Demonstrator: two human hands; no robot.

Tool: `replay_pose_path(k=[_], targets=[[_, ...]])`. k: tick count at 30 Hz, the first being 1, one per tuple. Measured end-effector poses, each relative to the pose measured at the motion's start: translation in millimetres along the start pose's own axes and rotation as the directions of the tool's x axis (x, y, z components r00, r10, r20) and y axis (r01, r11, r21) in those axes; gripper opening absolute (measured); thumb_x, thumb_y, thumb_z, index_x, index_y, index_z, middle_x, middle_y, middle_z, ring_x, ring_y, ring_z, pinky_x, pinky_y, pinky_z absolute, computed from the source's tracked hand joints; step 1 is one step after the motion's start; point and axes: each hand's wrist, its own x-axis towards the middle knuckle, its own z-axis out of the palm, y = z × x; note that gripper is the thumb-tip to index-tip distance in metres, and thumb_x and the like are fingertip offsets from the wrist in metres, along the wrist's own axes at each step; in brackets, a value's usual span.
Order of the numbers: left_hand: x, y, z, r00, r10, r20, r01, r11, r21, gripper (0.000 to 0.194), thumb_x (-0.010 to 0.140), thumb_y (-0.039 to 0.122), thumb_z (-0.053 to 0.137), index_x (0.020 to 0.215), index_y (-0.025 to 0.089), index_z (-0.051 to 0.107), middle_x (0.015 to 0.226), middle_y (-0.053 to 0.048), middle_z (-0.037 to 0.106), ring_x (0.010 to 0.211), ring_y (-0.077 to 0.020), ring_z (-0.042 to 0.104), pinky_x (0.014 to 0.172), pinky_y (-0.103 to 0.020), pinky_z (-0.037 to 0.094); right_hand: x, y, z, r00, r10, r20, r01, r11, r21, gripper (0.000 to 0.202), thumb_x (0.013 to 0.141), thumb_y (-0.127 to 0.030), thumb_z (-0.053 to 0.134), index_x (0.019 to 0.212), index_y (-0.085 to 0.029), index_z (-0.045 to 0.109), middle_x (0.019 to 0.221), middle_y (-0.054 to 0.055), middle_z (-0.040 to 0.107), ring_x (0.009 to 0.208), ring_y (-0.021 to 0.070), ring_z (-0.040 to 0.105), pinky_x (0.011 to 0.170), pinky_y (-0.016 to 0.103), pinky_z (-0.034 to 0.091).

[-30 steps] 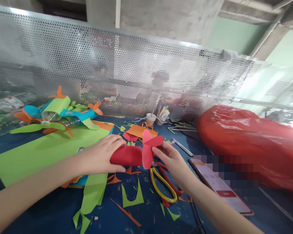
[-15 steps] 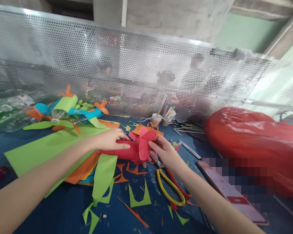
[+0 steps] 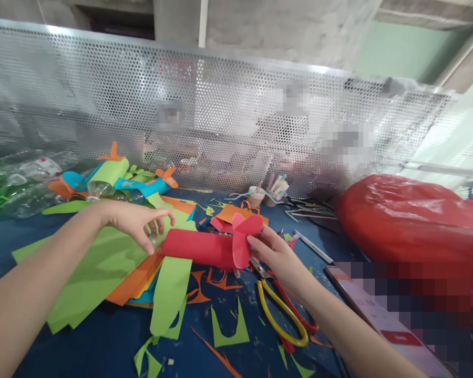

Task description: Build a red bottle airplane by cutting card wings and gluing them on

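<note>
A toy plane lies across the middle of the table, its bottle body wrapped in red paper. Green paper wings stick out from it on both sides. At its right end is a red paper propeller, pinched at the edge between the thumb and fingers of my right hand. My left hand hovers by the left end of the body, fingers curved and apart, with nothing held. A bit of clear plastic shows below those fingers. Scissors with yellow and red handles lie under my right wrist.
Finished paper planes and clear plastic bottles sit at the back left. Coloured sheets and paper scraps cover the table. Pen cups stand by the perforated metal screen. A red plastic bag and phone are right.
My left hand has let go of the red body and moved left, off its end. My right hand keeps hold of the propeller. The view has shifted slightly.
</note>
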Motion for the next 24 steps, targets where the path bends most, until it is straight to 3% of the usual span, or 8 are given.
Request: replay_pose_path(k=[3,8,17,20,24], targets=[[4.7,0.0,2.5,0.983,-0.024,0.180,0.051,0.988,-0.145,0.059,0.066,0.031,0.072,0.116,0.029,0.042,0.106,-0.004,0.065,0.088,-0.0215,0.066,0.072,-0.028,0.052,0.0,0.4,-0.5,1.000,0.013,0.004,-0.013,1.000,0.013,0.025,0.079,-0.036,0.058,0.098,-0.021,0.056,0.080,0.003,0.064,0.092,0.0218,0.064,0.072,0.030,0.055],[6.6,1.0,2.6,0.974,-0.010,0.228,0.064,0.970,-0.233,0.055,0.069,0.027,0.070,0.116,0.029,0.041,0.106,-0.003,0.065,0.092,-0.0218,0.065,0.077,-0.031,0.051,-0.3,-0.8,-4.0,0.999,-0.004,0.045,0.006,0.999,-0.048,0.024,0.078,-0.037,0.058,0.096,-0.021,0.057,0.079,0.003,0.065,0.085,0.0216,0.064,0.069,0.031,0.054],[7.8,-2.4,3.2,0.977,-0.029,0.211,0.078,0.970,-0.229,0.054,0.070,0.030,0.070,0.117,0.028,0.043,0.106,-0.004,0.067,0.093,-0.0233,0.065,0.078,-0.032,0.050,4.2,9.0,-6.6,0.989,-0.146,0.028,0.146,0.918,-0.368,0.021,0.076,-0.036,0.057,0.083,-0.017,0.060,0.085,0.006,0.063,0.078,0.0190,0.060,0.067,0.030,0.051],[4.0,-1.0,0.9,0.987,-0.055,0.149,0.087,0.973,-0.214,0.050,0.070,0.028,0.068,0.116,0.025,0.046,0.112,-0.007,0.065,0.098,-0.0247,0.063,0.078,-0.031,0.050,5.7,13.3,-3.9,0.988,-0.155,-0.010,0.136,0.897,-0.421,0.020,0.076,-0.036,0.056,0.083,-0.017,0.058,0.085,0.006,0.061,0.075,0.0189,0.060,0.060,0.029,0.051],[2.0,16.2,-0.9,0.984,-0.063,-0.168,0.042,0.992,-0.122,0.044,0.076,0.035,0.064,0.115,0.020,0.053,0.120,-0.008,0.062,0.110,-0.0248,0.057,0.086,-0.030,0.047,7.4,16.9,-2.4,0.987,-0.159,-0.036,0.127,0.888,-0.443,0.014,0.077,-0.033,0.056,0.080,-0.019,0.057,0.080,0.004,0.061,0.073,0.0186,0.060,0.056,0.028,0.051]])
